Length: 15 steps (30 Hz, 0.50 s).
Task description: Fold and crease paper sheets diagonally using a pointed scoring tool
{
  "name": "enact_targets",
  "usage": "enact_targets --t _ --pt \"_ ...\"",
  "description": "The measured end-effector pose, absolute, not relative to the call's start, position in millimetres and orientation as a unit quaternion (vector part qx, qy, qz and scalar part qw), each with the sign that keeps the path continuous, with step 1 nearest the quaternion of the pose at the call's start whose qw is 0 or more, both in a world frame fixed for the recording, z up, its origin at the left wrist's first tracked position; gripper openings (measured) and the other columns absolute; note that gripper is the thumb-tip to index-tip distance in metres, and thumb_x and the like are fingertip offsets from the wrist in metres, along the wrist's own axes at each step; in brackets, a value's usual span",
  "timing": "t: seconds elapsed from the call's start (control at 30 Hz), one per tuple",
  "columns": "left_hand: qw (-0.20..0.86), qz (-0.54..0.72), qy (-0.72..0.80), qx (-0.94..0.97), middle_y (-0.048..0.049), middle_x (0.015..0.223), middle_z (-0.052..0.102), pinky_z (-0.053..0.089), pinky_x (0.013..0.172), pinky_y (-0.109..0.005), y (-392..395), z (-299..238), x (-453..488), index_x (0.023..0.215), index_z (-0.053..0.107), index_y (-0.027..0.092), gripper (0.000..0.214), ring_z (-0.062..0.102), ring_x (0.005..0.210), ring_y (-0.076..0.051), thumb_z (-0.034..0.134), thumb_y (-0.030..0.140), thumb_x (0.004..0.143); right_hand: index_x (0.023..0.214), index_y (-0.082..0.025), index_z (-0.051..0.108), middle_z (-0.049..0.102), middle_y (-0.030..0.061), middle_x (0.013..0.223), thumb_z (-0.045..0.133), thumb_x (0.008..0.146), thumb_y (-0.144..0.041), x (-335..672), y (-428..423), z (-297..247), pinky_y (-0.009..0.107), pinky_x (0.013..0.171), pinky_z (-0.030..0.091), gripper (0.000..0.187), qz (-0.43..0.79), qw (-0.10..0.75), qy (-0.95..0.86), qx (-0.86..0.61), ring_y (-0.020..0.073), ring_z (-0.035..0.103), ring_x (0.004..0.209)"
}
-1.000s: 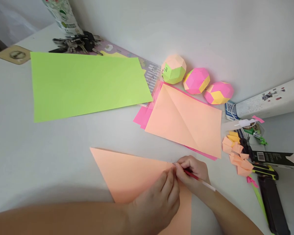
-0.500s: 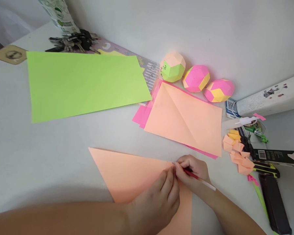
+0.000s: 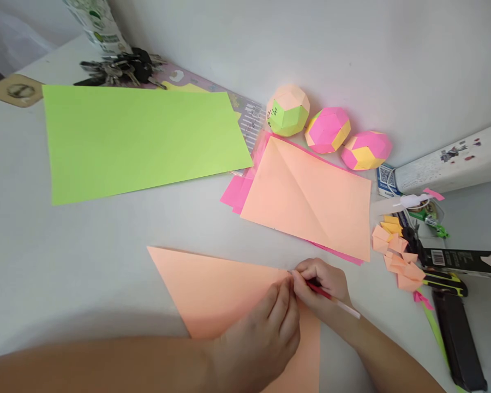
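Note:
A peach sheet of paper (image 3: 213,284) lies on the table at the bottom middle, partly hidden under my arms and hands. My right hand (image 3: 321,281) grips a red and white pen (image 3: 325,295), its tip at the sheet's upper edge. Beside it, my left hand (image 3: 265,333) rests on the same sheet. Its fingers are bunched together close to the pen tip, and whatever lies between the fingertips is hidden.
A green sheet (image 3: 143,142) lies at the upper left, below a bunch of keys (image 3: 118,68). Further peach and pink sheets (image 3: 311,191) lie ahead, near several paper polyhedra (image 3: 288,112). Folded paper pieces (image 3: 399,256) and a black case (image 3: 458,341) are at the right.
Both hands and the pen stay in the same place on the peach sheet. Only a very slight shift of the whole view shows.

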<state>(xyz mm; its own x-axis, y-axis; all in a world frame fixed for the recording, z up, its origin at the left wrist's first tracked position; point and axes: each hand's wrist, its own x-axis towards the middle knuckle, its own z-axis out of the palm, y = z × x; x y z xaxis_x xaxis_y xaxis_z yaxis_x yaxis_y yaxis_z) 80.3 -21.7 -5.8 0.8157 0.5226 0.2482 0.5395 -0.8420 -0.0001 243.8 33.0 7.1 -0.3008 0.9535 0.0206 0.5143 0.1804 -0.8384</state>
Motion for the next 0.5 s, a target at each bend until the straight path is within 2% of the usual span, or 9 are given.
enact_targets --t 0.23,0.4,0.5 --pt "0.04 -0.123 -0.279 -0.952 -0.0197 0.124 0.057 0.03 0.101 -0.053 -22.4 -5.7 79.3 0.116 0.062 0.01 0.047 0.051 0.116 -0.038 0.052 0.041 0.083 0.065 -0.021 0.047 0.058 -0.0031 0.065 0.059 0.082 -0.016 244.2 33.7 8.2 0.021 0.047 0.041 0.022 0.398 0.301 -0.694 -0.519 0.0094 0.053 0.054" --pt "0.028 -0.118 -0.279 -0.953 -0.02 0.125 0.056 0.029 0.099 -0.052 -21.7 -8.3 78.5 0.116 0.062 0.01 0.046 0.05 0.117 -0.038 0.051 0.042 0.085 0.075 -0.022 0.05 0.057 -0.0035 0.069 0.056 0.087 -0.019 246.5 34.9 2.2 0.022 0.047 0.041 0.014 0.425 0.426 -0.615 -0.51 0.0079 0.049 0.05" --pt "0.02 -0.129 -0.282 -0.951 -0.0185 0.124 0.057 0.031 0.096 -0.049 -18.8 -6.8 77.8 0.114 0.063 0.011 0.042 0.051 0.115 -0.036 0.047 0.04 0.088 0.082 -0.023 0.053 0.057 -0.0019 0.077 0.057 0.088 -0.022 249.3 37.3 -4.4 0.022 0.046 0.041 0.007 0.41 0.459 -0.611 -0.498 0.007 0.047 0.05"
